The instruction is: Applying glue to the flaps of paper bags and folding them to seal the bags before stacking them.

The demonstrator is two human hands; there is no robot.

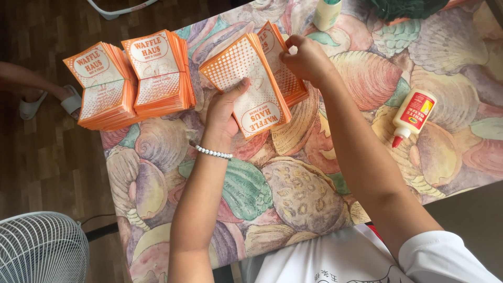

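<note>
My left hand (226, 110) grips a thick stack of orange and white paper sleeves (251, 84), thumb on top, lifted a little above the table. My right hand (306, 57) is closed over the far edge of that stack, where it meets another orange stack (283, 78) lying behind it. Two more stacks of the same sleeves (131, 78) lie side by side on the table to the left. A white bead bracelet (213, 152) circles my left wrist.
The table wears a shell-patterned cloth (293, 183). A white glue bottle with red cap (412, 116) lies at right; another bottle (327, 13) stands at the far edge. A white fan (39, 246) stands on the floor at lower left. Another person's sandalled feet (47, 99) are at left.
</note>
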